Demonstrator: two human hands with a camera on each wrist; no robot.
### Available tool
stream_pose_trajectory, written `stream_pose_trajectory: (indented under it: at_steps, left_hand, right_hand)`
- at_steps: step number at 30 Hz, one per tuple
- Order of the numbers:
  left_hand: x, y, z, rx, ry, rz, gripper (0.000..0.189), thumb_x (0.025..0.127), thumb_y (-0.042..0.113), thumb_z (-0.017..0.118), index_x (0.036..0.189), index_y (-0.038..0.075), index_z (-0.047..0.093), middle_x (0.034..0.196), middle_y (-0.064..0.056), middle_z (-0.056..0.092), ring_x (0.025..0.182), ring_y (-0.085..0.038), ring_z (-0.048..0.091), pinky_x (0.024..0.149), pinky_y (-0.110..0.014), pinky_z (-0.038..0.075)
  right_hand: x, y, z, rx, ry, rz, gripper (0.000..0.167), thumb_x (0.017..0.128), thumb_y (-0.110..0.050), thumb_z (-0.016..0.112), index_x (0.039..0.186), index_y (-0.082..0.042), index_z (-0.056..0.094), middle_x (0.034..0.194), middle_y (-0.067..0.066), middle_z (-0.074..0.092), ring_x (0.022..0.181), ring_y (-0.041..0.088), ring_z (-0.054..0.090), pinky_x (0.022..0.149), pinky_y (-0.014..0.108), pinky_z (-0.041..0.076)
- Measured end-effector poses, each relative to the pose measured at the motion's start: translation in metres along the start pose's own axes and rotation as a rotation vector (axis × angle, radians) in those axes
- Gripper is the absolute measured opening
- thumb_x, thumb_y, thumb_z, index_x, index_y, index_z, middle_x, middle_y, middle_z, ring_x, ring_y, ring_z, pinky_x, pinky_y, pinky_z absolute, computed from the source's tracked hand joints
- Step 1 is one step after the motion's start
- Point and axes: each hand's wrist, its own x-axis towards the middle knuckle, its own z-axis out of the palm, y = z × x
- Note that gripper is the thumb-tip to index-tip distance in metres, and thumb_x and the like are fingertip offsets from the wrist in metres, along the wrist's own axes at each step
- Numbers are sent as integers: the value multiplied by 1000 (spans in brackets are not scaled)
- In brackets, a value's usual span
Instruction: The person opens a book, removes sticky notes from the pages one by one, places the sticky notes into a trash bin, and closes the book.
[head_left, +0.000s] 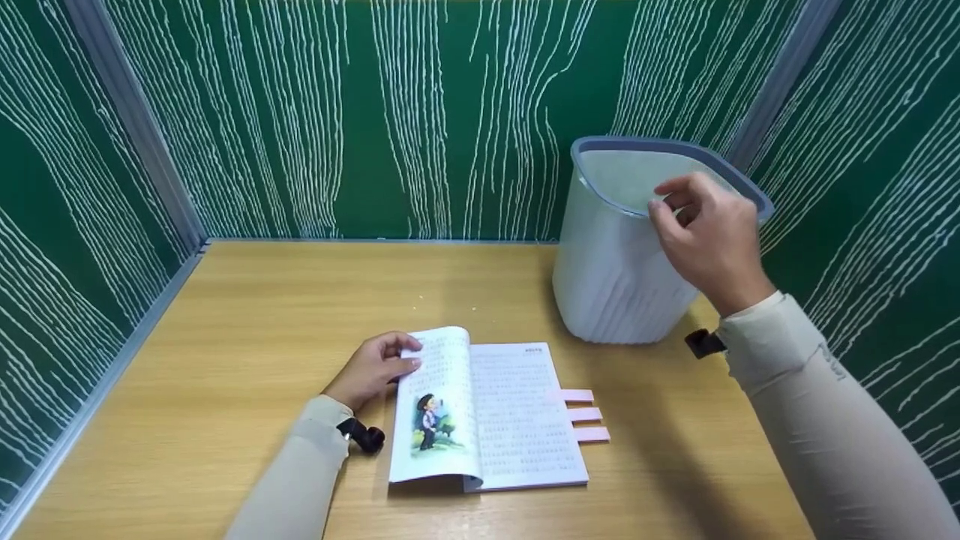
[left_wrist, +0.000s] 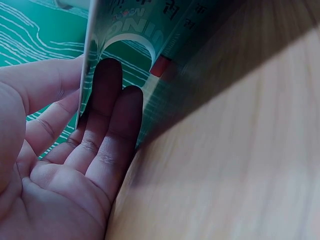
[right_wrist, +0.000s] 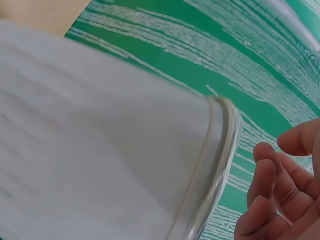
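An open book (head_left: 517,420) lies on the table, its left pages bowed up, with a picture of a child on one and lines of print on both. My left hand (head_left: 369,369) pinches the left edge, thumb on the page. In the left wrist view, fingers (left_wrist: 107,115) of that hand reach behind the cover (left_wrist: 172,15). Over the near rim of a white trash bin (head_left: 622,277) is my right hand (head_left: 709,236), its fingers loosely bent and holding nothing visible. The right wrist view shows those fingertips (right_wrist: 264,175) just beyond the bin's rim (right_wrist: 220,160).
Several pink sticky tabs (head_left: 583,414) stick out from the book's right edge. Tiny white specks (head_left: 474,308) lie on the wooden table (head_left: 300,300) behind the book. Green panels (head_left: 360,150) with white wavy lines enclose the back and sides.
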Motion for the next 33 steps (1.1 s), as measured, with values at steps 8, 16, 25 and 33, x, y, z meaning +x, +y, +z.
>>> stream_pose_trajectory:
  at_steps: [8, 16, 25, 33]
  left_hand:
    - [2, -2, -1, -12, -4, 8, 30, 94, 8, 75, 121, 0, 64, 103, -7, 65, 90, -18, 64, 76, -28, 59]
    - [1, -1, -1, -11, -1, -2, 31, 94, 9, 76, 121, 2, 64, 106, -9, 65, 93, -19, 64, 78, -29, 59]
    - [1, -1, -1, -31, -1, -2, 32, 93, 8, 75, 122, 0, 63, 107, -9, 64, 95, -20, 65, 80, -30, 60]
    - [1, -2, 0, -32, -2, -4, 32, 93, 7, 75, 122, 0, 63, 106, -9, 65, 93, -20, 65, 78, -29, 60]
  right_hand:
    - [-25, 1, 19, 59, 45, -129, 22, 101, -31, 64, 108, -12, 72, 90, -2, 68, 76, 10, 55, 68, 16, 47]
    - [-51, 13, 40, 115, 24, -155, 14, 101, -24, 67, 104, -12, 73, 88, -2, 68, 74, 10, 54, 64, 14, 45]
    - [-80, 29, 65, 143, -81, -61, 11, 100, -25, 68, 104, -16, 72, 89, -5, 67, 75, 12, 56, 62, 19, 48]
    - [-106, 45, 89, 211, -105, -42, 5, 94, -12, 74, 99, -13, 74, 83, -4, 69, 69, 15, 59, 60, 18, 48]
